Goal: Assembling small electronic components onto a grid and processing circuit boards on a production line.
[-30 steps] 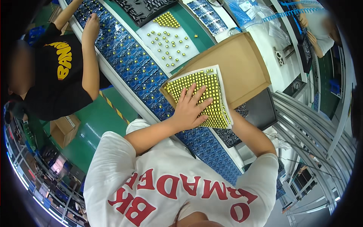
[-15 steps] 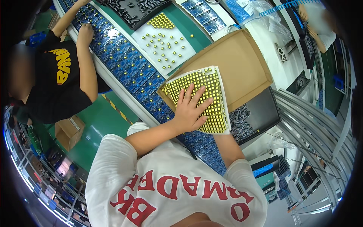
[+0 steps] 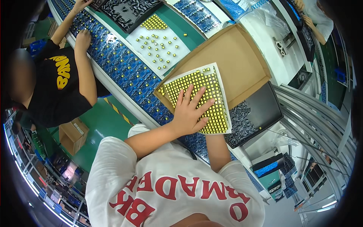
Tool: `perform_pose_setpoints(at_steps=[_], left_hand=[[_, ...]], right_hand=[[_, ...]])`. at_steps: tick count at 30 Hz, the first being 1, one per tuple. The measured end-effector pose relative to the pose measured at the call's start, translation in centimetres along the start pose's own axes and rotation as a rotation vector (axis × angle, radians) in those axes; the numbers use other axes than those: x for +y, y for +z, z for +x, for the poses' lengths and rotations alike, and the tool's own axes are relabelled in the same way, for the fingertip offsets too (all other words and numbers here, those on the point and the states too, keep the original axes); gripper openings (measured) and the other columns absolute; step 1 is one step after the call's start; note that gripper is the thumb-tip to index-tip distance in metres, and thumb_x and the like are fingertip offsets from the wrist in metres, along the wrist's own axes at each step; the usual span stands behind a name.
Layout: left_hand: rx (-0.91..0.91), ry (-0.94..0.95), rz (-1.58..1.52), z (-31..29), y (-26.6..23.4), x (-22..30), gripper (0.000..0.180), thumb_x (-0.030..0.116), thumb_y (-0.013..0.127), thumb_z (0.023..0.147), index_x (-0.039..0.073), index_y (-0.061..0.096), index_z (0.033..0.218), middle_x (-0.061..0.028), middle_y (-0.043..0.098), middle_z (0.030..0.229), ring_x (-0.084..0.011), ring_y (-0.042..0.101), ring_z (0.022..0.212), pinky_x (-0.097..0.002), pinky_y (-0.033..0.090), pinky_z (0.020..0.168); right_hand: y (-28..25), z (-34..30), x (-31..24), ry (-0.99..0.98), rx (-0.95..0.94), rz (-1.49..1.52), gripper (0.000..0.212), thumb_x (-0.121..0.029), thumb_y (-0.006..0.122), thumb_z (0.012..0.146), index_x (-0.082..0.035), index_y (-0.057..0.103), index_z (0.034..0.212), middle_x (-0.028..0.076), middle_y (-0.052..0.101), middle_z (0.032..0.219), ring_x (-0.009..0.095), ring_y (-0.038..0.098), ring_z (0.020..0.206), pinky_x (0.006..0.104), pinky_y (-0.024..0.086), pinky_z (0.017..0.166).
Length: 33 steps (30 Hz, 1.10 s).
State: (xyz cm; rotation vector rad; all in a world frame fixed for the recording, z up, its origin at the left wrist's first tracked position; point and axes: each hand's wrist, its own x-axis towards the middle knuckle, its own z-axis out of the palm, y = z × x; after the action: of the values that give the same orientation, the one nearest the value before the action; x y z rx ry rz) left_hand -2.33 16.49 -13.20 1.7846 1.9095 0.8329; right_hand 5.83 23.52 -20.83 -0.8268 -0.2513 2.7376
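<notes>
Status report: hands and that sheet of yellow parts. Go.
Left hand flat, fingers spread, on the white sheet of yellow parts. Right hand hidden under the sheet. Sheet overlaps the cardboard tray. Nothing on top.

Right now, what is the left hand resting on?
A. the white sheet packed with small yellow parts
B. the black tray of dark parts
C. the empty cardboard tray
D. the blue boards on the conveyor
A: the left hand lies flat, fingers spread, on the white sheet of yellow parts, which overlaps the cardboard tray; the right hand is hidden beneath the sheet.
</notes>
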Motion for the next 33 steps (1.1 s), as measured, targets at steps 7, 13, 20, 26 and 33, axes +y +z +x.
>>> perform_pose_setpoints(at_steps=[7, 13, 20, 26, 33], left_hand=[[-0.121, -0.042, 0.146, 1.5, -2.1, 3.2, 0.052, 0.042, 0.05, 0.089, 0.027, 0.05, 0.139, -0.0154, 0.033, 0.152, -0.0459, 0.025, 0.138, -0.0603, 0.015, 0.109], [-0.164, 0.019, 0.202, 2.4, -3.6, 5.0, 0.058, 0.04, 0.056, 0.087, 0.022, 0.046, 0.14, -0.0152, 0.033, 0.151, -0.045, 0.029, 0.136, -0.0622, 0.02, 0.107], [0.345, 0.055, -0.014, 1.9, -10.7, -0.7, 0.025, 0.014, 0.062, 0.082, 0.006, 0.066, 0.105, -0.0145, 0.061, 0.116, -0.0384, 0.054, 0.111, -0.0452, 0.042, 0.098], [0.042, -0.61, -0.272, -2.4, -7.7, -13.0, 0.027, 0.018, 0.067, 0.081, 0.001, 0.064, 0.101, -0.0126, 0.066, 0.09, -0.0244, 0.063, 0.083, -0.0349, 0.049, 0.077], [-0.137, -0.494, -0.161, -1.1, -5.3, -14.0, 0.025, 0.02, 0.063, 0.086, -0.002, 0.065, 0.097, -0.0131, 0.066, 0.088, -0.0247, 0.063, 0.08, -0.0354, 0.049, 0.074]], right_hand=[[-0.3, -2.5, 1.3, -0.033, 0.001, 0.056, 0.051, -0.04, 0.033, 0.103, -0.01, 0.038, 0.142, 0.014, 0.05, 0.138, 0.028, 0.051, 0.125, 0.0462, 0.047, 0.101], [-0.6, -3.6, 1.2, -0.067, -0.02, 0.096, 0.05, -0.04, 0.033, 0.103, -0.009, 0.039, 0.141, 0.014, 0.05, 0.137, 0.028, 0.051, 0.125, 0.0462, 0.047, 0.101], [-1.3, -5.4, 1.7, -0.091, -0.063, 0.146, 0.049, -0.04, 0.033, 0.102, -0.009, 0.041, 0.141, 0.014, 0.05, 0.137, 0.028, 0.051, 0.124, 0.0461, 0.046, 0.101], [-2.1, -10.8, 2.3, -0.134, -0.086, 0.187, 0.049, -0.039, 0.034, 0.102, -0.009, 0.042, 0.14, 0.014, 0.051, 0.136, 0.028, 0.051, 0.124, 0.0461, 0.046, 0.101], [-3.4, -21.3, 5.8, -0.248, -0.05, 0.225, 0.048, -0.039, 0.034, 0.102, -0.008, 0.043, 0.139, 0.014, 0.051, 0.136, 0.028, 0.051, 0.123, 0.0461, 0.046, 0.101]])
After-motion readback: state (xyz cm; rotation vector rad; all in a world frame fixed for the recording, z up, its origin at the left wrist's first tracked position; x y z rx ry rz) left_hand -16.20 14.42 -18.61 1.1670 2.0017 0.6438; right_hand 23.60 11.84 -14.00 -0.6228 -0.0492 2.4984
